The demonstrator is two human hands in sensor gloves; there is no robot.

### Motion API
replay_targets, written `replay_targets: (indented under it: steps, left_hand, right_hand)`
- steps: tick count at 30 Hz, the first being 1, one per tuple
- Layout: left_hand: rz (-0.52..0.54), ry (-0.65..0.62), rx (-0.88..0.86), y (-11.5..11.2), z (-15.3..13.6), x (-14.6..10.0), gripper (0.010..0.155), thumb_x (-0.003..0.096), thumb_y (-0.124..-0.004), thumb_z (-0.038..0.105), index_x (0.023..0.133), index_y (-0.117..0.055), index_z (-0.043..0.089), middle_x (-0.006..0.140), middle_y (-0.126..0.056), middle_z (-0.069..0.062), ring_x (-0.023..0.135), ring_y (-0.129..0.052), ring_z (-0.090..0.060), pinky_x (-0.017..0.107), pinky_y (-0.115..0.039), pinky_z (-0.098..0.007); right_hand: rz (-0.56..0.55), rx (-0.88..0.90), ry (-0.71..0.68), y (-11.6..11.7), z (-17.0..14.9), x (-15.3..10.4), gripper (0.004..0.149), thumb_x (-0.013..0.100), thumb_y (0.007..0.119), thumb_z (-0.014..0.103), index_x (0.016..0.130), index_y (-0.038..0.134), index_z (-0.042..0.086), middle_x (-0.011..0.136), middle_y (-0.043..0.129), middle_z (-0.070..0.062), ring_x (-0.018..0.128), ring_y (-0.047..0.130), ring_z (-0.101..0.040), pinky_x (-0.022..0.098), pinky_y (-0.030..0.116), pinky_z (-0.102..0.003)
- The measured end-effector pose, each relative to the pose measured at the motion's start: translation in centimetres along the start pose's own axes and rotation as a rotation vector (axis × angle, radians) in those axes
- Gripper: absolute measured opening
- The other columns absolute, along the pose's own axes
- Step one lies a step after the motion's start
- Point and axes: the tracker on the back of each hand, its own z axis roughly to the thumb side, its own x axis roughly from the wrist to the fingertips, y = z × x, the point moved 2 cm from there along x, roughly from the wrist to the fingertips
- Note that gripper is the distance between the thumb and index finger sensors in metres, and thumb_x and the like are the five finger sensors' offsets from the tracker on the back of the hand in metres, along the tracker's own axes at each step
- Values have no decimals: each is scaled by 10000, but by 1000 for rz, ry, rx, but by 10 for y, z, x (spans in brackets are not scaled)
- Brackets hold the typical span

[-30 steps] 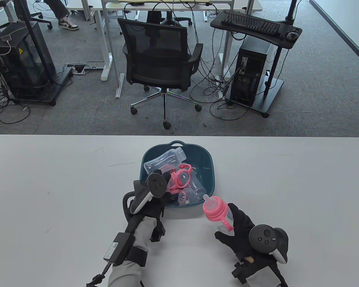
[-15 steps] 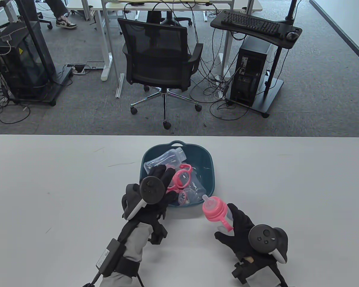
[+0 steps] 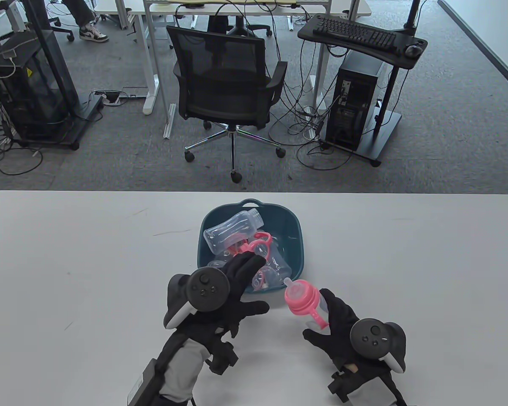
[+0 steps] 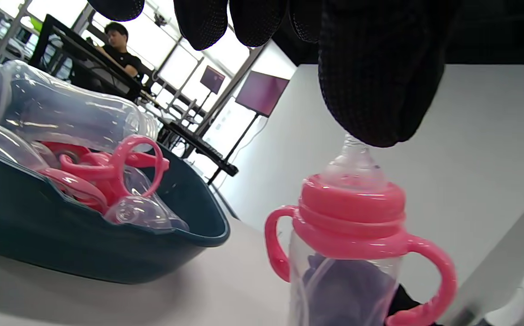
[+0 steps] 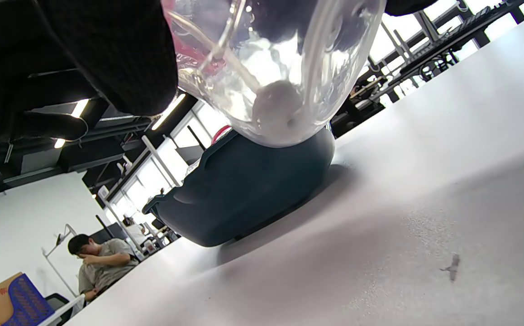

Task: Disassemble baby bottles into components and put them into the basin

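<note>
Your right hand (image 3: 343, 325) grips the still-assembled baby bottle (image 3: 307, 302) by its clear body, just off the basin (image 3: 298, 249) at its 5 o'clock, leaving the pink collar exposed. Your left hand (image 3: 233, 292), fingers spread and empty, hovers ready to unscrew it.

Bare table (image 3: 67, 253) stretches across the frame's left and right thirds, open to a hand; centre frame the basin (image 3: 297, 237), heaped with clear bottles (image 3: 233, 228) and pink handles (image 3: 260, 243), blocks the way; lower centre, a gap lies between left hand (image 3: 233, 287) and held bottle (image 3: 305, 298).
</note>
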Motion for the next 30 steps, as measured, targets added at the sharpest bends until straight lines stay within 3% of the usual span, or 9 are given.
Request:
replay_targets:
  steps: [5,16,30]
  left_hand:
    - [-2,-29,-107,-15,4,8,915,375,-928,509,1106,-387,405,1188,-366,48,1179,-469,-306,783,-410,-608]
    - [-115,-58,-280,-49,4,25,892,389,-936,482,1104,-409,400,1151,-493,35,1128,-606,-310,764,-478,-604]
    - [-98,-55,-300,-60,0,28,814,410,-926,435,1082,-469,385,1104,-573,31,1051,-722,-277,751,-527,-578]
  right_hand:
    - [12,-8,-9,2,2,0,939,482,901,406,1106,271,96,1078,489,-183,962,572,-453,670,463,-694]
    - [23,-22,-31,5,7,0,937,485,899,407,1108,267,106,1085,483,-175,970,568,-447,677,456,-692]
    - [31,-38,-25,7,5,-1,938,478,901,405,1105,275,98,1079,492,-181,965,574,-452,671,463,-696]
